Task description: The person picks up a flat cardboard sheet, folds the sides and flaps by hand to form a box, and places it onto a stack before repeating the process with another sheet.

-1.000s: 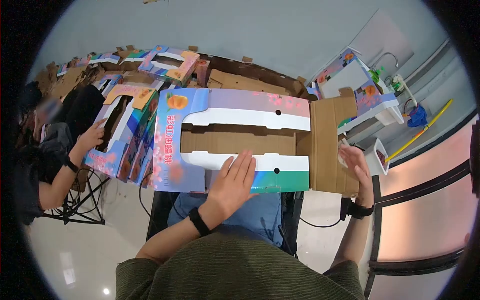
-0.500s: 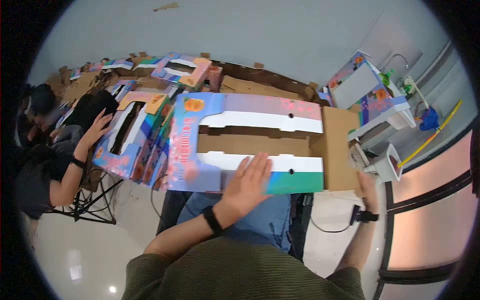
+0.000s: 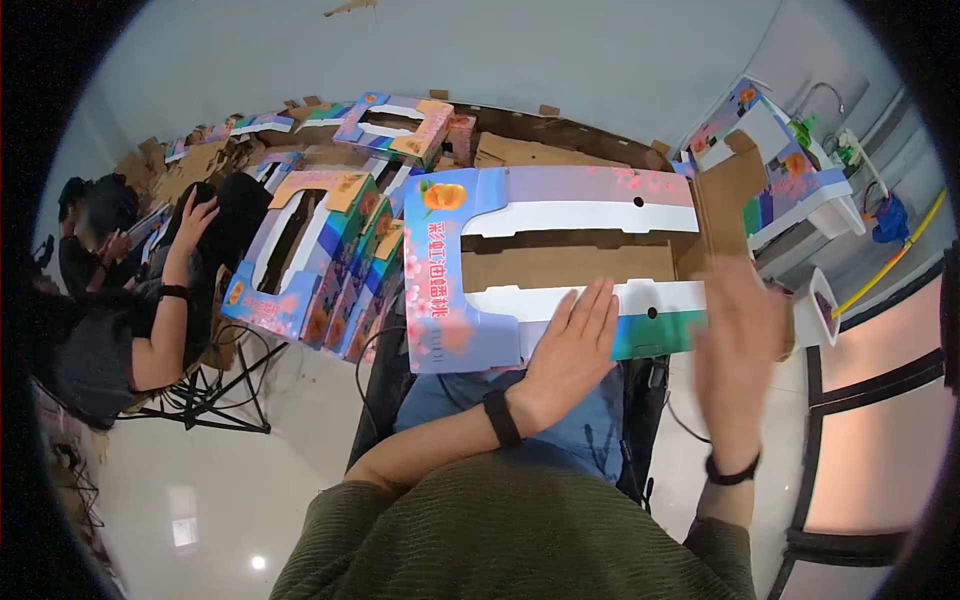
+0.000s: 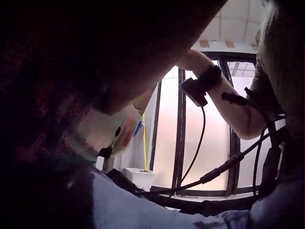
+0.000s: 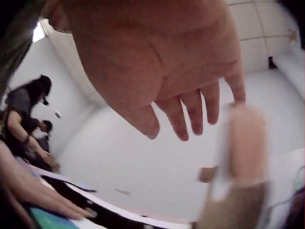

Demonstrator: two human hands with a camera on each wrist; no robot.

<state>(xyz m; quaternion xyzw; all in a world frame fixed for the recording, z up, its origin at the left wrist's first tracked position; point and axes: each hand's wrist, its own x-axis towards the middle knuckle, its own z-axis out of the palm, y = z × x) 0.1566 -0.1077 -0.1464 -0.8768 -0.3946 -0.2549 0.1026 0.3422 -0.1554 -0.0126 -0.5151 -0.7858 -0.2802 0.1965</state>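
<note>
A printed peach carton (image 3: pixel 590 215) with a long slot in its top lies across the person's lap. Brown flaps (image 3: pixel 735 190) stick out from its right end. My left hand (image 3: pixel 575 345) rests with straight fingers on the near white and green side of the top. At the near right corner, my blurred right hand (image 3: pixel 740 345) overlaps the flaps in the head view. In the right wrist view its palm (image 5: pixel 162 62) faces the camera with fingers extended, a blurred brown flap (image 5: pixel 238 205) beside them. The left wrist view is mostly dark.
Similar cartons (image 3: pixel 310 250) stand to the left, and another (image 3: pixel 400 125) lies behind. Flat cardboard (image 3: pixel 550 152) is at the back. People sit at far left. A white bin (image 3: pixel 818 305) and a yellow pole (image 3: pixel 900 255) stand right. A black cable (image 3: pixel 365 375) hangs beside the lap.
My right hand has swung from the flaps' outer right side inward to the carton's near right corner. My left hand stays on the carton. The whole scene has shifted right in view.
</note>
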